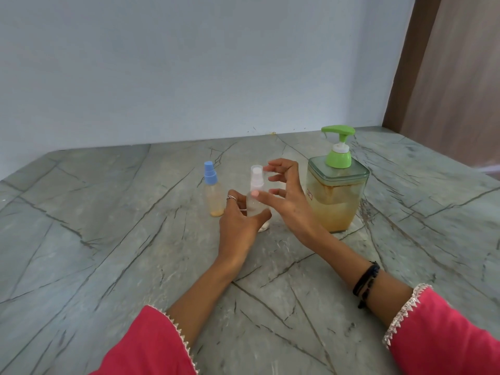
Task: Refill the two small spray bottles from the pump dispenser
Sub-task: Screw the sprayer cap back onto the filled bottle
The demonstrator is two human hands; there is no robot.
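Nearest me, two pink sleeves (pixel 151 345) reach out over the grey veined worktop (pixel 108 239). The left hand (pixel 238 226) wraps the lower body of the clear spray bottle (pixel 255 196), thumb in front and fingers round the far side, holding it upright on the stone. The right hand (pixel 286 196) hovers just beside the bottle's white sprayer top, fingers spread and loosely bent, gripping nothing that I can see; it is slightly blurred.

That little bottle looks light, thin-walled and nearly empty, so it would tip easily and probably flex if squeezed. Holding it low on the body while pinching the cap looks like the sensible grip for unscrewing.

Just beyond to the left stands the blue-capped spray bottle (pixel 213 192), untouched, with only a little amber liquid at the bottom. To the right, the square pump dispenser (pixel 336 193) with its green pump head sits about half full; it looks heavy and rigid, best steadied by its body while pressing.
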